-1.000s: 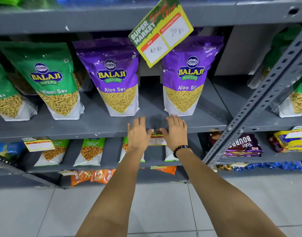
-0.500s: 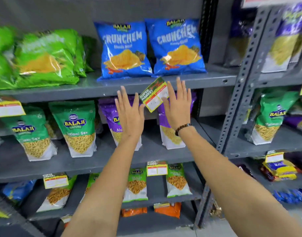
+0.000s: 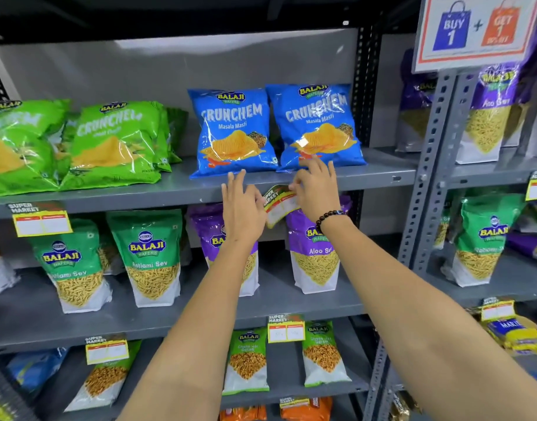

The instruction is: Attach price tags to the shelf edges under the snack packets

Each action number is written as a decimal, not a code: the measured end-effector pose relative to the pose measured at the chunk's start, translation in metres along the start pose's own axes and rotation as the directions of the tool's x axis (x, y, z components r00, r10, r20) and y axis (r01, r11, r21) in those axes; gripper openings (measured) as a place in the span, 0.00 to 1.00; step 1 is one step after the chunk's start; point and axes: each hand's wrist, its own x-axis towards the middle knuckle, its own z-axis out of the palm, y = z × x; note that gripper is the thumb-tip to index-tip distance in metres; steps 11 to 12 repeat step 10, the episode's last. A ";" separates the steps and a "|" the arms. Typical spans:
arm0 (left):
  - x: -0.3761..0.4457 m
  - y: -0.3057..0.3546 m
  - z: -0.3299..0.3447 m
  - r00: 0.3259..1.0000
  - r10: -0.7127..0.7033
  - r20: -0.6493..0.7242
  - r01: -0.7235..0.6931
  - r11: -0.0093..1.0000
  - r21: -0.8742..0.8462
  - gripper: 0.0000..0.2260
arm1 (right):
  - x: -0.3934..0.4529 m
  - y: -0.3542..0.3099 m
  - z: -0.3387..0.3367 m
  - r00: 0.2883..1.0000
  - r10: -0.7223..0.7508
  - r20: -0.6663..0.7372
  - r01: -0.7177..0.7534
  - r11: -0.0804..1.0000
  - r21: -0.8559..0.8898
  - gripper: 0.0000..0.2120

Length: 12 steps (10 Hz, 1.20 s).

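Both hands, left hand (image 3: pixel 243 208) open and right hand (image 3: pixel 316 189) pinching, meet at a curled paper price tag (image 3: pixel 278 204) against the flat grey metal shelf edge (image 3: pixel 170 196).

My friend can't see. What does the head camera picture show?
Two hands, left hand and right hand, hold a tilted price tag at the grey shelf edge under two blue Crunchem packets. Green and purple snack packets fill the shelves around.

My left hand (image 3: pixel 241 205) and right hand (image 3: pixel 316 186) crowd the shelf edge (image 3: pixel 170 194) below the two blue packets (image 3: pixel 234 132), which stand right at the front lip. Leftward the edge runs bare as far as another tag (image 3: pixel 42 221); rightward it stays open to the upright post (image 3: pixel 428 165).
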 end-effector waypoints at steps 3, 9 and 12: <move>0.016 -0.005 -0.001 0.991 0.094 0.095 -0.102 0.991 0.091 0.03 | -0.013 0.021 0.013 0.993 0.115 -0.016 -0.109 0.970 0.218 0.06; 0.045 0.011 -0.002 0.997 -0.018 0.069 -0.006 0.944 0.331 0.25 | 0.009 0.003 0.018 0.966 0.238 -0.103 -0.234 0.971 0.050 0.27; 0.051 0.014 -0.002 0.996 -0.041 0.075 0.014 0.944 0.331 0.29 | 0.013 0.000 0.016 0.966 0.251 -0.066 -0.250 0.968 0.027 0.27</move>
